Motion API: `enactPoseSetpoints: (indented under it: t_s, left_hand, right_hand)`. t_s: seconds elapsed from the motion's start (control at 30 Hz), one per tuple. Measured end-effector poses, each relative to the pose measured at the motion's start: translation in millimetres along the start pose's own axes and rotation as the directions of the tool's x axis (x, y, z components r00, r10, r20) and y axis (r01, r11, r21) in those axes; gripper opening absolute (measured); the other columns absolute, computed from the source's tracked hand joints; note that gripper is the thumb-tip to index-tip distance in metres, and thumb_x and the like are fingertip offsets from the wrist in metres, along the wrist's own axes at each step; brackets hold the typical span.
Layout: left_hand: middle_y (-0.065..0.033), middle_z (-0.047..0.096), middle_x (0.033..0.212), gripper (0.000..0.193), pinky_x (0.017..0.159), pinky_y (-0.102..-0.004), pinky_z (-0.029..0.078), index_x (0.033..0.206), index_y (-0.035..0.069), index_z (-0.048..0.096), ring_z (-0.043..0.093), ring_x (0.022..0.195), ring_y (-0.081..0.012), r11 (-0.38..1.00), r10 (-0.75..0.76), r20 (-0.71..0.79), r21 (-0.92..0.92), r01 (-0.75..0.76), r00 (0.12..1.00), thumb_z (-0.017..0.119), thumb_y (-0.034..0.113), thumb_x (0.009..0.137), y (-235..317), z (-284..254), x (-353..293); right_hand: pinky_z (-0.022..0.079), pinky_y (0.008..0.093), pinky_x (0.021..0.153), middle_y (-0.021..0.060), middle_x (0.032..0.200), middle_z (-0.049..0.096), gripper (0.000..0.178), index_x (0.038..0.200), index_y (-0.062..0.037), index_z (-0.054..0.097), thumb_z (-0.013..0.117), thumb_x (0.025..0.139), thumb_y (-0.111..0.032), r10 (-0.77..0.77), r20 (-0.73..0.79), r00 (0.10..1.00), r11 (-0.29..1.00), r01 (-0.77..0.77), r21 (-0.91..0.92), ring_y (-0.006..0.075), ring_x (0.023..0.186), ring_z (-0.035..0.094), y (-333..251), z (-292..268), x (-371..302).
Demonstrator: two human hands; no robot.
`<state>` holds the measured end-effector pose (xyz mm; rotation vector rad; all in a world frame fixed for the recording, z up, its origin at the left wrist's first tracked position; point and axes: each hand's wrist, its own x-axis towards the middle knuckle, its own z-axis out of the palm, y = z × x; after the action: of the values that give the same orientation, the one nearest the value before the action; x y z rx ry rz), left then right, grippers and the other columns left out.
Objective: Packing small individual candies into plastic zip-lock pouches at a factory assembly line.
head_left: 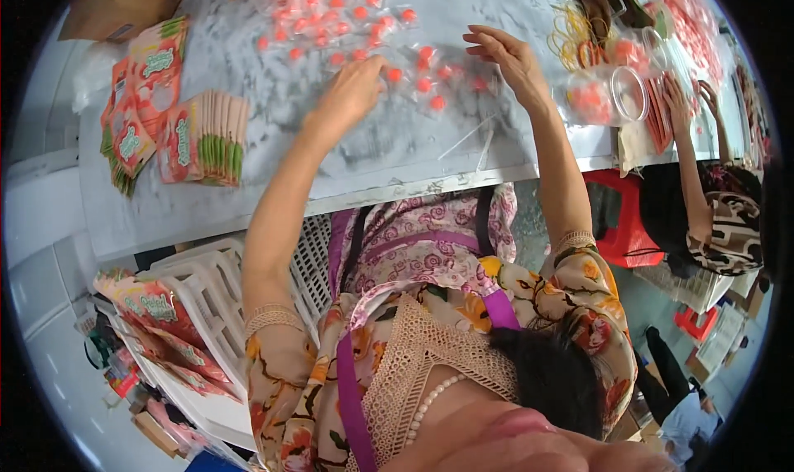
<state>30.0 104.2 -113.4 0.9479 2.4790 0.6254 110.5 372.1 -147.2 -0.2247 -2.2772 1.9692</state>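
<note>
Several small clear packets, each with a red-orange ball inside, lie loosely on the grey-marbled table between my two hands. My left hand is at the left edge of this group, its fingers curled and pressed together beside one ball; what they grip, if anything, is hidden. My right hand hovers to the right of the packets, with fingers stretched out and nothing in them. Beyond my left hand spreads a larger heap of the same packets.
Stacked red-and-pink pouches stand at the left, below a cardboard box. At the right are a clear jar, yellow rubber bands and another person's hand. White plastic crates and a red stool sit below the table edge.
</note>
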Motion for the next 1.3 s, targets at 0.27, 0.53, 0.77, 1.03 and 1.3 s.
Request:
enactPoseSetpoints:
  t_s: [0.27, 0.53, 0.77, 1.03, 1.3]
  left_hand:
    - [-0.0142, 0.057, 0.115, 0.044, 0.082, -0.0375, 0.048, 0.119, 0.007, 0.060, 0.061, 0.088, -0.0271, 0.989, 0.096, -0.345, -0.070, -0.128, 0.934, 0.073, 0.019, 0.079, 5.1, 44.4, -0.5]
    - [-0.0173, 0.051, 0.120, 0.066, 0.093, -0.0412, 0.046, 0.122, 0.004, 0.058, 0.053, 0.108, -0.0350, 0.994, 0.088, -0.428, -0.021, -0.107, 0.899, 0.085, 0.020, 0.064, 19.2, 61.6, -13.9]
    - [-0.0161, 0.053, 0.116, 0.063, 0.092, -0.0414, 0.046, 0.117, 0.003, 0.060, 0.055, 0.107, -0.0345, 0.993, 0.066, -0.346, -0.069, -0.096, 0.936, 0.085, 0.019, 0.062, 20.4, 73.8, -31.7]
    - [-0.0159, 0.055, 0.112, 0.069, 0.088, -0.0403, 0.048, 0.124, 0.002, 0.054, 0.056, 0.104, -0.0333, 0.973, 0.059, -0.312, -0.192, -0.124, 0.948, 0.084, 0.014, 0.063, 47.3, 88.2, -47.9]
    - [-0.0129, 0.056, 0.119, 0.070, 0.081, -0.0357, 0.050, 0.127, 0.002, 0.054, 0.058, 0.085, -0.0246, 0.966, -0.039, -0.150, -0.258, -0.001, 0.988, 0.084, 0.015, 0.064, 35.8, 65.3, -49.8]
  right_hand:
    - [0.048, 0.0305, 0.089, 0.0059, 0.121, 0.064, 0.029, 0.122, -0.0063, 0.062, 0.051, 0.094, -0.007, -0.185, 0.097, 0.978, 0.922, 0.206, -0.327, 0.0189, 0.110, 0.059, 12.3, 3.0, -28.9]
    - [0.038, 0.0391, 0.102, 0.0074, 0.123, 0.062, 0.030, 0.116, -0.0063, 0.063, 0.056, 0.086, -0.003, -0.461, 0.321, 0.827, 0.613, 0.559, -0.558, 0.0302, 0.117, 0.053, 29.4, 20.1, -28.8]
    - [0.036, 0.0402, 0.105, 0.0059, 0.119, 0.063, 0.026, 0.114, -0.0064, 0.064, 0.055, 0.089, -0.007, -0.409, 0.347, 0.844, 0.659, 0.536, -0.527, 0.0290, 0.119, 0.052, 22.8, 25.8, -50.8]
    - [0.037, 0.0336, 0.106, 0.0056, 0.126, 0.061, 0.029, 0.123, -0.0038, 0.060, 0.047, 0.098, -0.010, -0.009, 0.230, 0.973, 0.996, 0.029, -0.082, 0.0185, 0.122, 0.052, 8.1, 14.2, -70.1]
    - [0.041, 0.0277, 0.101, 0.0047, 0.126, 0.061, 0.031, 0.127, -0.0031, 0.058, 0.044, 0.100, -0.010, -0.065, 0.129, 0.989, 0.998, 0.068, -0.013, 0.0142, 0.119, 0.053, 14.4, 2.3, -69.2]
